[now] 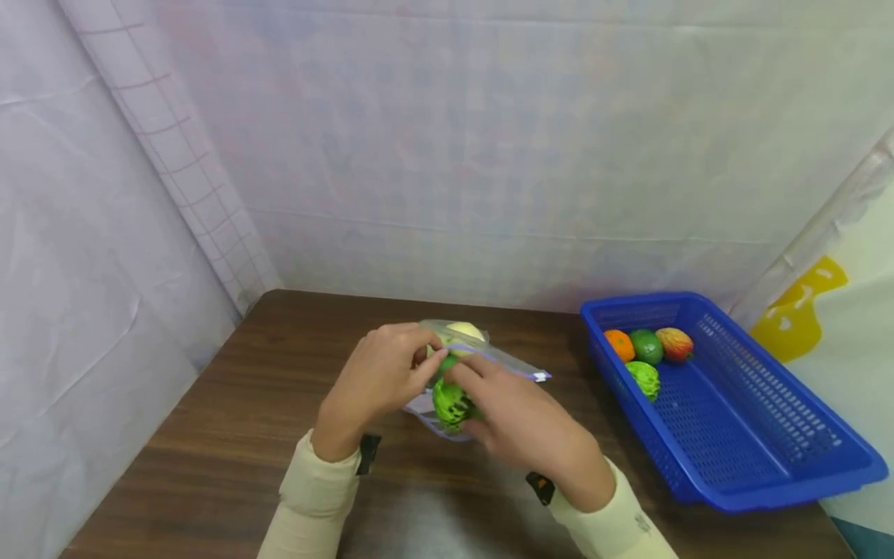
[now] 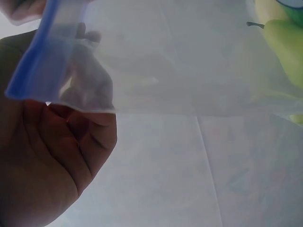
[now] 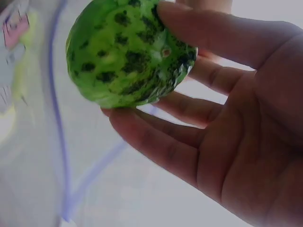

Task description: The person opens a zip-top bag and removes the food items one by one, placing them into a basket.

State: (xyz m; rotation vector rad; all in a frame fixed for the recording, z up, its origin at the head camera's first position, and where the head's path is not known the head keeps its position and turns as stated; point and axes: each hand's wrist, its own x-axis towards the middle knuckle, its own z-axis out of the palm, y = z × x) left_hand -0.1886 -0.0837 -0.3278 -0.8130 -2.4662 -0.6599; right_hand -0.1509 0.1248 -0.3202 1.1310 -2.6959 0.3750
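Note:
My right hand [image 1: 524, 415] holds a bumpy green fruit with dark spots [image 3: 125, 56], like a custard apple, its thumb on one side and fingers on the other. In the head view the fruit is at the mouth of a clear zip bag [image 1: 513, 365] with a purple-blue zip edge. My left hand [image 1: 380, 373] pinches that edge between thumb and finger. Through the bag's film in the left wrist view shows a yellow-green pear [image 2: 286, 52] with a dark stem. A pale yellow fruit [image 1: 466, 331] lies at the bag's far end.
To the right stands a blue plastic basket [image 1: 729, 501]. In its far left corner lie an orange [image 1: 619, 345], a dark green fruit [image 1: 646, 347], a red-yellow fruit [image 1: 674, 344] and another bumpy green fruit [image 1: 644, 379]. White sheeting [image 1: 489, 155] hangs behind the brown wooden table [image 1: 230, 435].

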